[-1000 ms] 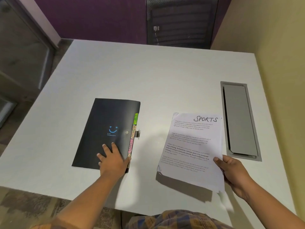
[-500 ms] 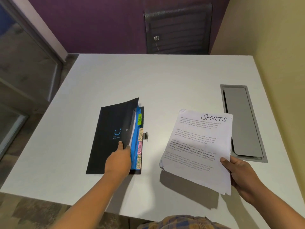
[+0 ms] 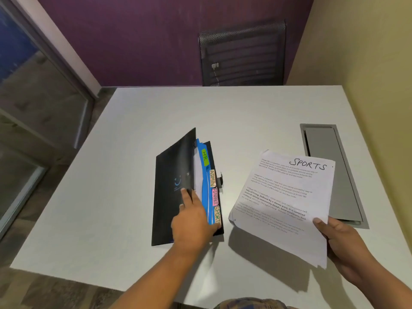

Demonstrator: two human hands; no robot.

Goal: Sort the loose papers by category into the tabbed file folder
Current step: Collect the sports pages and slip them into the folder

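Folder [image 3: 171, 197], black with a small blue smiley on its cover, lies left of centre on the white desk [image 3: 124, 175], its front cover lifted and standing up at an angle. The left hand [image 3: 192, 221] props that cover from beneath, one of its fingers [image 3: 186, 195] pressed flat against the cover's outer face and the rest tucked inside against the dividers. Blue dividers [image 3: 204, 190] show in the gap, with a white sheet between them and the cover. Down the folder's right edge run coloured tabs: a green one reading HR [image 3: 205, 157], then ADMIN [image 3: 212, 178], a pink FINANCE [image 3: 215, 197], and a last one beginning SPORT [image 3: 217, 216]. A small clasp [image 3: 221, 179] sticks out past the tabs. Just right of the folder, the right hand [image 3: 343, 244] holds a stack of papers [image 3: 283, 204] above the desk by its near right corner, thumb on top and fingers underneath; the top sheet is headed SPORTS in handwriting. Beyond the papers, a grey hatch [image 3: 330, 170] is set into the desk.
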